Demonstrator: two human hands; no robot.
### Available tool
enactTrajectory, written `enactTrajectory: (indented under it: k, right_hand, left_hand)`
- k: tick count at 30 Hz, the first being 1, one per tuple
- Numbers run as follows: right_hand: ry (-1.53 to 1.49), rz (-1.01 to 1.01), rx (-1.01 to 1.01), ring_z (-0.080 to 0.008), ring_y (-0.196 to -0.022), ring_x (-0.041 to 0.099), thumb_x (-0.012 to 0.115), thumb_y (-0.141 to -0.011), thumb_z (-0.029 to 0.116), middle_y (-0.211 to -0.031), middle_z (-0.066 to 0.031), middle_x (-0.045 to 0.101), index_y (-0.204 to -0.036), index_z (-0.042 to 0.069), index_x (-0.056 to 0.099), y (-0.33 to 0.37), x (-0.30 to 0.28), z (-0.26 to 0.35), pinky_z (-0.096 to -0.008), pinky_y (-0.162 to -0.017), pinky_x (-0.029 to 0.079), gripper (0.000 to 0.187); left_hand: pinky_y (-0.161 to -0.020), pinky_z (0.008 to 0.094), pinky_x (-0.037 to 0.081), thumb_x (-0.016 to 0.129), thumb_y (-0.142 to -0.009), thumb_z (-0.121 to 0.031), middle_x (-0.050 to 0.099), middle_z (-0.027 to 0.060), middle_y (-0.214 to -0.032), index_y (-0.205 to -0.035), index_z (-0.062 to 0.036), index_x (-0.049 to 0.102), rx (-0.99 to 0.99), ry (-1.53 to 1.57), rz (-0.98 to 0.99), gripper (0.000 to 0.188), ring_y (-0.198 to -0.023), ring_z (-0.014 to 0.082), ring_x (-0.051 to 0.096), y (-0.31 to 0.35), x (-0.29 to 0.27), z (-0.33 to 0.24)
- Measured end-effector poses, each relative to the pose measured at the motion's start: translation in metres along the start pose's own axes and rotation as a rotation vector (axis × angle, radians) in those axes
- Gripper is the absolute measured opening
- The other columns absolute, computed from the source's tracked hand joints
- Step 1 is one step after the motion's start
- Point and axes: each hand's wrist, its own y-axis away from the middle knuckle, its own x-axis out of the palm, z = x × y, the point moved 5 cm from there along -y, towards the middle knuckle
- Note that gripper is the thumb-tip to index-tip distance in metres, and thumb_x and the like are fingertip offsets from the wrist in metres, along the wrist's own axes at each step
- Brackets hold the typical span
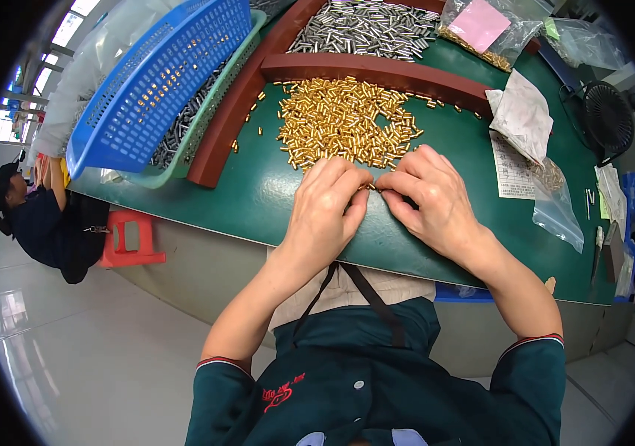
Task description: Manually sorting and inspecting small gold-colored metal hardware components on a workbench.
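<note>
Left hand (329, 199), right hand (430, 195) both pinching gold piece (372, 186); direction, long axis unreadable. Gold pile (336, 119) ahead, brown bar (377, 71) beyond.

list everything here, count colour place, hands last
gold cylinders: many, gold, upper centre
silver cylinders: many, silver, top centre
bars: several, maroon, around cylinders
table: one, green, beneath
baskets: two, blue and green, left
plastic bags: several, clear, left, right
crumpled wrapping: one, white, right
printed sheet: one, white, right
fan: one, black, right
stool: one, red, floor left
co-worker: one, dark-clothed, far left
shirt: one, dark green, bottom
left hand: one, bare, pinching tiny piece
right hand: one, bare, pinching tiny piece
</note>
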Motion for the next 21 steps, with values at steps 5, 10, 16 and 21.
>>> enactTrajectory:
  k: [5,10,16,21]
  right_hand:
    - [-0.049,0.044,0.114,-0.0231,-0.078,0.053,0.068,-0.068,0.007,-0.074,-0.0032,0.056,-0.075,0.008,0.061,0.000,-0.006,-0.002,-0.0353,-0.067,0.042,0.009]
    - [0.042,-0.005,0.133,-0.0240,-0.073,0.055,0.067,-0.068,0.007,-0.070,-0.0048,0.057,-0.069,0.007,0.059,0.003,-0.006,-0.004,-0.0364,-0.063,0.043,0.008]
    - [0.096,-0.049,0.172,-0.0252,-0.071,0.055,0.067,-0.072,0.007,-0.071,-0.0059,0.058,-0.069,0.005,0.060,0.003,-0.008,-0.008,-0.0372,-0.063,0.044,0.007]
    - [0.036,-0.002,0.193,-0.0253,-0.072,0.055,0.066,-0.071,0.007,-0.071,-0.0059,0.059,-0.070,0.005,0.061,0.000,-0.013,-0.007,-0.0380,-0.064,0.044,0.006]
  left_hand:
    - [-0.067,0.0355,0.045,0.065,-0.071,0.004,0.057,0.0095,-0.080,-0.083,-0.0008,0.064,-0.031,-0.020,0.016,0.013,-0.077,0.0264,0.056,0.000,0.002,0.000]
    - [-0.067,0.0349,0.044,0.065,-0.070,0.003,0.055,0.0090,-0.080,-0.084,-0.0019,0.065,-0.024,-0.027,0.051,0.015,-0.077,0.0257,0.055,0.001,0.005,0.001]
    - [-0.073,0.0370,0.040,0.064,-0.071,0.002,0.054,0.0085,-0.082,-0.087,-0.0036,0.065,-0.016,0.006,0.042,0.017,-0.081,0.0261,0.053,0.000,0.012,0.002]
    - [-0.073,0.0370,0.040,0.064,-0.071,0.001,0.054,0.0085,-0.082,-0.089,-0.0029,0.064,-0.002,0.004,0.015,0.018,-0.081,0.0262,0.054,-0.001,0.014,0.001]
